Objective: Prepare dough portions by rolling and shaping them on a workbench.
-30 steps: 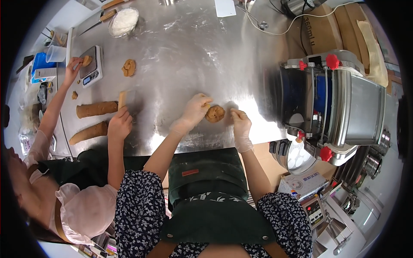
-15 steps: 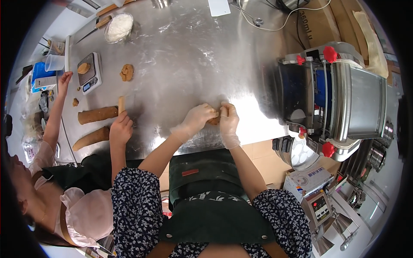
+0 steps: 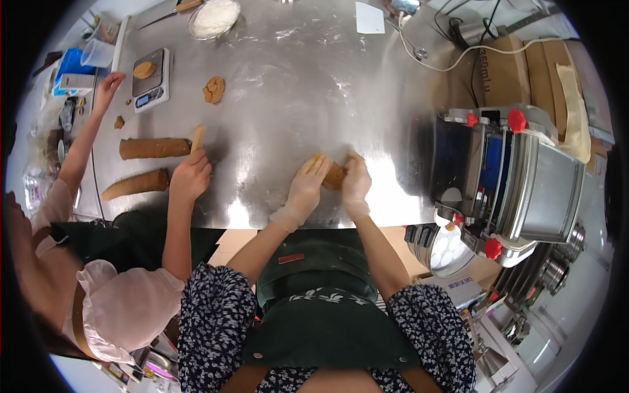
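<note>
Between my gloved hands, just above or on the steel table, is a lump of brown dough (image 3: 335,177). My left hand (image 3: 304,191) grips its left side with fingers together; a small spot of yellow shows at the fingertips. From the other side my right hand (image 3: 356,186) closes on the dough, its fingertips slightly blurred. Both hands wear clear gloves. To the left, a co-worker's hand holds a scraper with a wooden handle (image 3: 198,139) beside two brown dough logs (image 3: 155,148). Another dough lump (image 3: 213,90) lies farther off.
A digital scale (image 3: 152,97) carries a round dough piece (image 3: 144,70). Behind stands a glass bowl of white powder (image 3: 215,18), with a knife nearby. A metal roller machine with red knobs (image 3: 536,190) stands at the right. A white card (image 3: 370,18) and a cable lie far back.
The view has shifted, moving the table's contents lower on the right. My left hand has turned more upright, and more of the dough shows between my hands.
</note>
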Motion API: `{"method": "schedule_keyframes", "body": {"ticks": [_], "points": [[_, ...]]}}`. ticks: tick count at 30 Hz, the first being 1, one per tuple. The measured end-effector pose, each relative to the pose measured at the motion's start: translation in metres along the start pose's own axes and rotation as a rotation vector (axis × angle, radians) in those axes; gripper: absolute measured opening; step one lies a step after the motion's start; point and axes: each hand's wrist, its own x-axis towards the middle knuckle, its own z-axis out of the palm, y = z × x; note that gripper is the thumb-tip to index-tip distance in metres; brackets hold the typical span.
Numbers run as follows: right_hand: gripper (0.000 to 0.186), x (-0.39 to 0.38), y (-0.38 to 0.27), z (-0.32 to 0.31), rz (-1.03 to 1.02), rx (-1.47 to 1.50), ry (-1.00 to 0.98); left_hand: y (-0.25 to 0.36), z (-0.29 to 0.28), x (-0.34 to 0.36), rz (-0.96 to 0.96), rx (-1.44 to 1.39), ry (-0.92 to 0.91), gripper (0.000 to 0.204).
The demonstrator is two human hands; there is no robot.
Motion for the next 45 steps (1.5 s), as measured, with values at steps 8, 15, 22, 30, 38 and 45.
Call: {"method": "schedule_keyframes", "body": {"ticks": [8, 15, 22, 30, 38, 45], "points": [[0.024, -0.015, -0.021, -0.013, 0.538, 0.455, -0.084, 0.039, 0.013, -0.005, -0.243, -0.482, 0.462, 0.051], [0.018, 0.031, -0.048, 0.019, -0.741, -0.404, -0.184, 0.041, -0.011, 0.012, -0.711, -0.71, 0.387, 0.038], [0.035, 0.063, -0.061, 0.033, -0.813, -0.469, -0.194, 0.022, 0.005, 0.005, -0.471, -0.489, 0.426, 0.032], [0.042, 0.058, -0.04, 0.029, -0.748, -0.357, -0.014, 0.022, -0.002, 0.022, -0.475, -0.449, 0.255, 0.032], [0.039, 0.05, -0.057, 0.018, -0.679, -0.243, -0.135, 0.001, 0.011, 0.015, -0.613, -1.285, 0.166, 0.038], [0.04, 0.066, -0.032, 0.009, -0.637, -0.221, -0.046, 0.022, -0.027, 0.03, -0.506, -0.836, 0.179, 0.027]]}}
